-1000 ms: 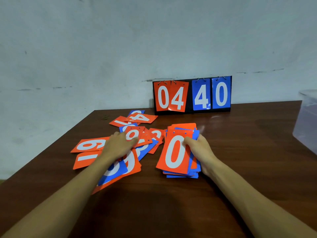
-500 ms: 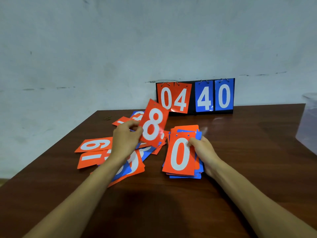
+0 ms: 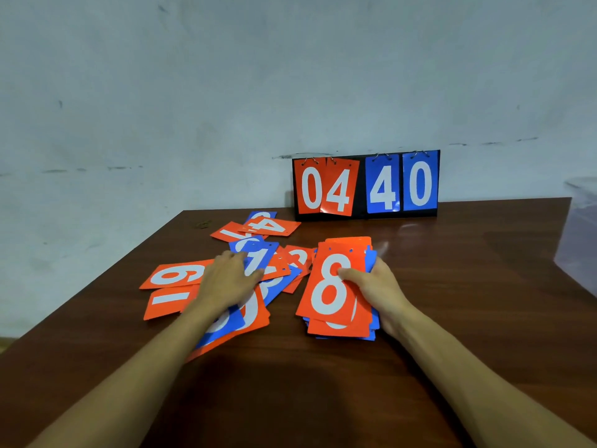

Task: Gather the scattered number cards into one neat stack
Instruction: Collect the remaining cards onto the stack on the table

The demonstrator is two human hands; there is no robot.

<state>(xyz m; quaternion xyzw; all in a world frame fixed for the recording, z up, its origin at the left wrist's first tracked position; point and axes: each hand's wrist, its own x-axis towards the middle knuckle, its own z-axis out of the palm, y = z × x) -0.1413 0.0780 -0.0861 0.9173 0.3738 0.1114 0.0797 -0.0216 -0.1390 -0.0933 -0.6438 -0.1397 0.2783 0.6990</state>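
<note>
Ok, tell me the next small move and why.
Probably pinch up the blue card under the left hand and lay it on the orange 8 topping the stack the right hand grips: the left hand rests on the scattered cards, holding nothing.

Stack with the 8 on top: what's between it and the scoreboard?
Nothing. The head view shows only bare brown table between the stack and the scoreboard; the loose cards lie off to the left.
</note>
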